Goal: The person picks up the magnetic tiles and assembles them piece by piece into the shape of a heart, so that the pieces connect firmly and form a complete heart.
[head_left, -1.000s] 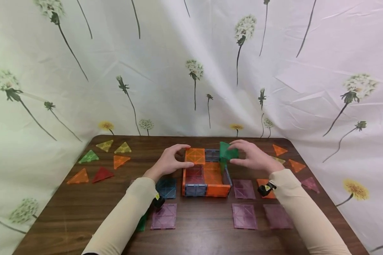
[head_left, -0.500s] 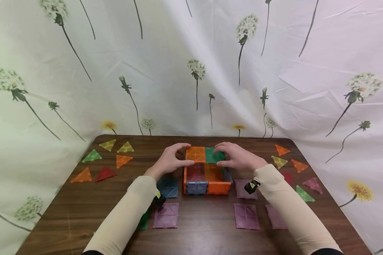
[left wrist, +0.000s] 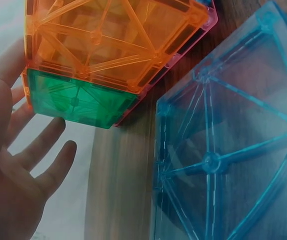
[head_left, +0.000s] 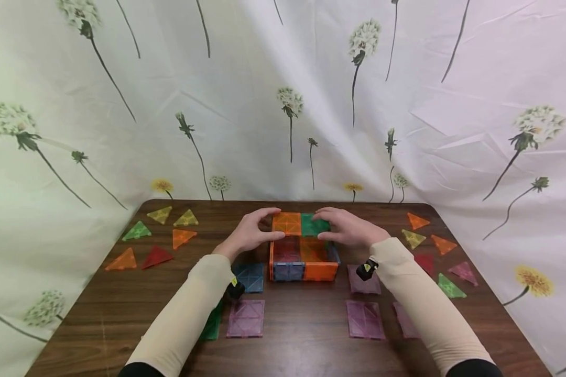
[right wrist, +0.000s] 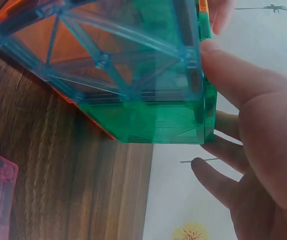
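Observation:
A low box of see-through magnetic tiles stands mid-table, with a blue front tile point(head_left: 289, 271) beside an orange front tile point(head_left: 322, 272). Over its back half lie an orange top tile point(head_left: 286, 224) and a green top tile point(head_left: 313, 225), side by side. My left hand point(head_left: 247, 231) pinches the orange one at its left end, thumb in front and index finger behind. My right hand point(head_left: 351, 228) holds the green one likewise from the right. In the right wrist view, the thumb point(right wrist: 233, 70) touches the box's upper edge above a blue side tile point(right wrist: 102, 61).
Left of the box lie a blue square tile point(head_left: 249, 278), a purple one point(head_left: 246, 318) and a green one point(head_left: 211, 324). Purple squares point(head_left: 365, 319) lie to the right. Loose triangles, such as a red one point(head_left: 156, 257), lie along both table sides. A flowered curtain point(head_left: 254, 131) hangs behind.
My right hand has brought the green tile from a tilted position at the box's back right down flat beside the orange top tile. My left hand has stayed at the orange tile.

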Available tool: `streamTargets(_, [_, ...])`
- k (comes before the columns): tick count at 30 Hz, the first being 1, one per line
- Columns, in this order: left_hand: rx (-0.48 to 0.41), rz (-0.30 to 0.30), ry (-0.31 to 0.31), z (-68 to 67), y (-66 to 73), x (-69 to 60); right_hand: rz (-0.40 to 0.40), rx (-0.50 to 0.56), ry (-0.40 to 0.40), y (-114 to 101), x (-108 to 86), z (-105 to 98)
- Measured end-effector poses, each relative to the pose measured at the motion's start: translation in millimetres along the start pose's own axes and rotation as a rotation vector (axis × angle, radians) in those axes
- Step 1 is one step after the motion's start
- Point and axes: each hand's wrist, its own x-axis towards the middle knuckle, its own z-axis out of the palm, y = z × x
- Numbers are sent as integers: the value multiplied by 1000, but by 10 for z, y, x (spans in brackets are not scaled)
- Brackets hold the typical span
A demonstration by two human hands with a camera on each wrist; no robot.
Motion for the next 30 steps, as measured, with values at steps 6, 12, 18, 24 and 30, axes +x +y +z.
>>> streamTargets(6, [-20, -12, -12, -30, 9, 14, 18, -33, -14, -7, 32, -6])
streamTargets(12, [-9, -22, -22, -16, 9, 10, 46, -55, -2, -13, 46, 0])
streamTargets(18, [-11, -28, -15, -8, 17, 6, 37, -36, 22, -17, 56, 11])
streamTargets(24, [-2, -32, -21, -12, 23, 13, 47, -22, 31, -1, 57, 27])
streamTargets(30, [-9, -51, -16, -24, 44, 30, 96, -6, 31, 8, 107, 25])
